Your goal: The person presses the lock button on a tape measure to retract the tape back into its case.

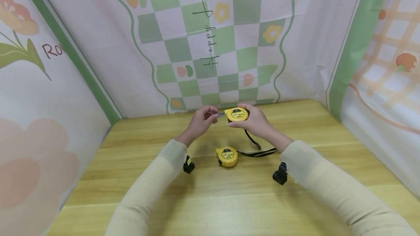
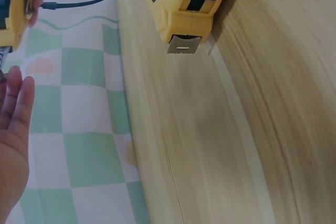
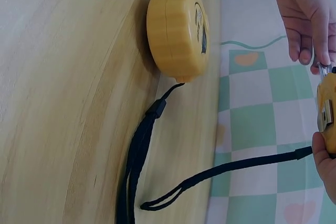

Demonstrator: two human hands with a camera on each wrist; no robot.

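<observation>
My right hand (image 1: 256,122) grips a yellow tape measure (image 1: 237,114) above the back of the table, its black wrist strap (image 1: 252,140) hanging down. A short length of metal blade (image 1: 221,114) sticks out of its left side. My left hand (image 1: 202,120) pinches the end of that blade between thumb and fingers. A second yellow tape measure (image 1: 227,157) lies on the table below the hands, its black strap (image 1: 259,153) stretching to the right. In the left wrist view, the metal hook (image 2: 184,44) of this lying tape measure shows at its mouth.
The wooden table (image 1: 210,207) ends at a hanging cloth (image 1: 183,21) with green checks behind it. Printed cloths (image 1: 39,119) also stand at the left and right sides. A small black camera is worn under each sleeve cuff.
</observation>
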